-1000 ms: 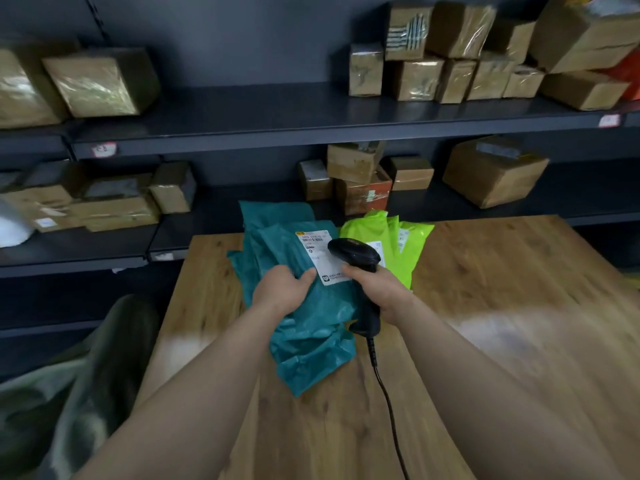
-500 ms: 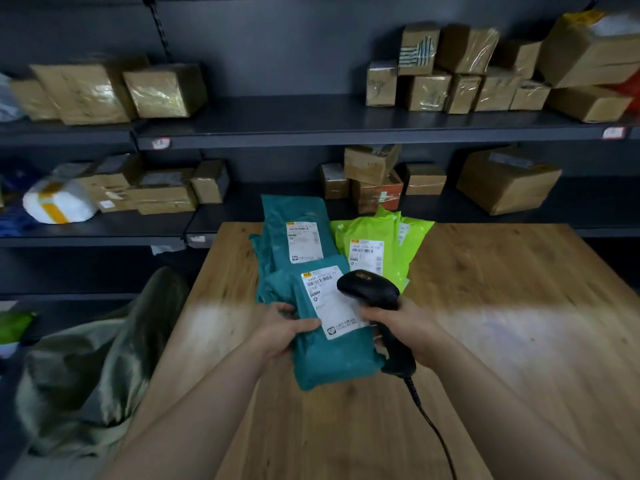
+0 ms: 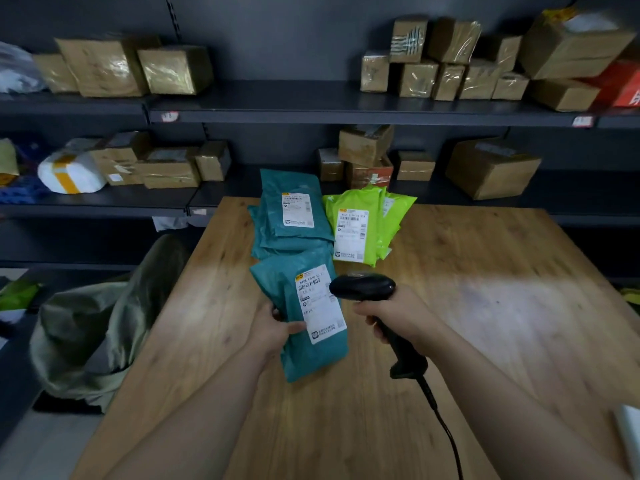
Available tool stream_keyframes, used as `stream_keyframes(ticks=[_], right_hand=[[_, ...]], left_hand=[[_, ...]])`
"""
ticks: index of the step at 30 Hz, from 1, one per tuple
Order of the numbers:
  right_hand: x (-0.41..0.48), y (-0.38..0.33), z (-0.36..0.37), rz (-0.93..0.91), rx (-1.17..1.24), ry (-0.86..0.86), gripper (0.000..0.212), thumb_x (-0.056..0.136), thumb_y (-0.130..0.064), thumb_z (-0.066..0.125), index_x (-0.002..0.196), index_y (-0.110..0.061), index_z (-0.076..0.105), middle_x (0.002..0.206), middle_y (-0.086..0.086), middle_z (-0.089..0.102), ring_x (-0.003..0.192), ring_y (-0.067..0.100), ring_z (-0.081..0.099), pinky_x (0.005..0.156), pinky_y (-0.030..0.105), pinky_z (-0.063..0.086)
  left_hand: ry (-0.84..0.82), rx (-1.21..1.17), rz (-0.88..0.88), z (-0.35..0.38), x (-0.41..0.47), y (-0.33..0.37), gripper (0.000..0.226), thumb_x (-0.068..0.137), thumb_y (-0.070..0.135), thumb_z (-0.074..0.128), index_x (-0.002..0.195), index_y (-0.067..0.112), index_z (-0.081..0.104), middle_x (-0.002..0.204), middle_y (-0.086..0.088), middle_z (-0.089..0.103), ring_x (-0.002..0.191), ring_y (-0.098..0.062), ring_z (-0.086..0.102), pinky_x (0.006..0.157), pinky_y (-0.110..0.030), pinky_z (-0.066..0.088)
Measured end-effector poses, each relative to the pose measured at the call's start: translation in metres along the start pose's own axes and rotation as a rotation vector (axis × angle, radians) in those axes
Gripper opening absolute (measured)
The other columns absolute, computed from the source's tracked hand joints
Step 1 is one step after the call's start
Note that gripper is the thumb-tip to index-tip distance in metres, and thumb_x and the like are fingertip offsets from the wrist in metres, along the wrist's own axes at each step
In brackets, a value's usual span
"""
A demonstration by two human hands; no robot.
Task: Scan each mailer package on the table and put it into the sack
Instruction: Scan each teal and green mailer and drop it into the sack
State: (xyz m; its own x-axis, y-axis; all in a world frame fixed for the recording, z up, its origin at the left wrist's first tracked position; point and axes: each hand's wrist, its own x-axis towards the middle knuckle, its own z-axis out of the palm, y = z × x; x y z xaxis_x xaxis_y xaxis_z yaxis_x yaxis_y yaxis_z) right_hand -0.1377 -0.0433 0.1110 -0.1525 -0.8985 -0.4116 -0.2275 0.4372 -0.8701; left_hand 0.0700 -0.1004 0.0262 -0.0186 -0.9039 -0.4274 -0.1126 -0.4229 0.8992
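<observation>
Teal plastic mailer package (image 3: 311,358) was held label-up above the wooden worktop (image 3: 485,306), its edge pinched by the left hand (image 3: 272,332). That let the black corded scanner (image 3: 362,287), gripped in the right hand (image 3: 401,315), read its barcode. An olive fabric sack (image 3: 86,327) lay beside the worktop's left edge.

— Where is the held mailer (image 3: 313,355) sitting?
— It is lying in the left grip (image 3: 273,332), over the desk (image 3: 485,306). The scanner (image 3: 362,287) in the right grip (image 3: 398,317) is hovering just right of it.
— And beyond the grips?
— The first pile (image 3: 294,216) is lying right behind the left grip. The second pile (image 3: 356,233) is lying beside it, behind the scanner.
— The sack (image 3: 93,327)?
— It is slumping left of the left grip, off the desk. Shelves (image 3: 346,105) are carrying boxes (image 3: 491,168) behind everything.
</observation>
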Motion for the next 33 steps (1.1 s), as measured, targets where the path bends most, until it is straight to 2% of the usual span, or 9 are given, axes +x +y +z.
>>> stream_keyframes(ticks=[4, 8, 13, 17, 19, 23, 27, 30, 33], right_hand=[[-0.008, -0.002, -0.001, -0.002, -0.096, 0.07, 0.012, 0.077, -0.012, 0.071, 0.085, -0.004, 0.069, 0.059, 0.006, 0.062, 0.046, 0.018, 0.053, 0.046, 0.026, 0.044], [-0.013, -0.005, -0.005, 0.016, -0.121, 0.096, 0.004, 0.078, -0.008, 0.067, 0.079, -0.005, 0.065, 0.058, 0.007, 0.058, 0.04, 0.016, 0.049, 0.042, 0.023, 0.04], [-0.02, -0.007, -0.013, -0.006, -0.144, 0.091, 0.012, 0.079, -0.009, 0.067, 0.088, -0.002, 0.067, 0.063, 0.008, 0.06, 0.044, 0.017, 0.051, 0.044, 0.026, 0.042], [-0.019, -0.009, -0.01, -0.053, -0.047, 0.06, 0.012, 0.079, -0.011, 0.071, 0.09, -0.008, 0.068, 0.067, 0.008, 0.061, 0.046, 0.018, 0.053, 0.046, 0.027, 0.044], [-0.015, -0.01, -0.004, -0.081, 0.005, 0.049, 0.008, 0.079, -0.011, 0.071, 0.084, -0.008, 0.066, 0.067, 0.009, 0.06, 0.047, 0.02, 0.054, 0.048, 0.029, 0.046], [-0.002, -0.017, 0.023, -0.08, 0.153, -0.022, 0.011, 0.082, -0.004, 0.067, 0.074, -0.005, 0.059, 0.06, 0.011, 0.054, 0.048, 0.021, 0.051, 0.052, 0.031, 0.045], [0.006, -0.03, 0.068, -0.102, 0.314, -0.159, 0.012, 0.087, -0.01, 0.07, 0.084, 0.0, 0.063, 0.069, 0.014, 0.058, 0.054, 0.02, 0.056, 0.054, 0.032, 0.049], [0.012, -0.043, 0.114, -0.096, 0.339, -0.248, 0.017, 0.087, -0.017, 0.071, 0.09, -0.001, 0.066, 0.077, 0.014, 0.062, 0.066, 0.024, 0.062, 0.061, 0.034, 0.051], [0.016, -0.06, 0.17, -0.079, 0.335, -0.283, 0.021, 0.086, -0.021, 0.072, 0.096, -0.003, 0.068, 0.079, 0.013, 0.068, 0.069, 0.024, 0.066, 0.064, 0.035, 0.055]], left_hand=[[0.005, 0.03, 0.043, 0.003, -0.001, -0.007, 0.056, 0.07, 0.0, 0.081, 0.115, 0.017, 0.052, 0.113, -0.007, 0.064, 0.101, -0.025, 0.064, 0.09, -0.046, 0.054], [0.016, 0.01, 0.053, 0.005, -0.001, -0.009, 0.055, 0.071, 0.001, 0.081, 0.112, 0.023, 0.05, 0.108, 0.002, 0.063, 0.1, -0.02, 0.062, 0.088, -0.042, 0.055], [0.021, -0.015, 0.062, 0.008, -0.002, -0.012, 0.053, 0.071, -0.001, 0.08, 0.104, 0.027, 0.05, 0.101, 0.007, 0.062, 0.099, -0.019, 0.062, 0.088, -0.042, 0.054], [0.029, -0.034, 0.062, 0.003, -0.004, -0.011, 0.058, 0.07, 0.001, 0.081, 0.117, 0.02, 0.051, 0.111, 0.0, 0.063, 0.101, -0.021, 0.062, 0.084, -0.039, 0.055], [0.048, -0.069, 0.034, -0.004, -0.005, -0.009, 0.062, 0.071, 0.003, 0.081, 0.123, 0.015, 0.051, 0.115, -0.004, 0.063, 0.102, -0.024, 0.063, 0.086, -0.042, 0.055], [0.114, -0.112, -0.007, -0.036, -0.012, -0.003, 0.054, 0.077, 0.015, 0.08, 0.122, 0.011, 0.051, 0.118, -0.011, 0.064, 0.1, -0.028, 0.066, 0.089, -0.047, 0.055], [0.163, -0.143, 0.012, -0.086, -0.024, 0.003, 0.042, 0.088, 0.023, 0.069, 0.124, 0.012, 0.052, 0.109, -0.008, 0.067, 0.093, -0.025, 0.068, 0.082, -0.041, 0.057], [0.223, -0.205, 0.022, -0.133, -0.035, 0.005, 0.037, 0.09, 0.022, 0.067, 0.123, 0.013, 0.053, 0.105, -0.006, 0.068, 0.091, -0.022, 0.068, 0.075, -0.034, 0.056], [0.28, -0.247, 0.023, -0.19, -0.042, -0.001, 0.037, 0.089, 0.022, 0.068, 0.121, 0.01, 0.054, 0.105, -0.007, 0.069, 0.09, -0.022, 0.069, 0.072, -0.033, 0.055]])
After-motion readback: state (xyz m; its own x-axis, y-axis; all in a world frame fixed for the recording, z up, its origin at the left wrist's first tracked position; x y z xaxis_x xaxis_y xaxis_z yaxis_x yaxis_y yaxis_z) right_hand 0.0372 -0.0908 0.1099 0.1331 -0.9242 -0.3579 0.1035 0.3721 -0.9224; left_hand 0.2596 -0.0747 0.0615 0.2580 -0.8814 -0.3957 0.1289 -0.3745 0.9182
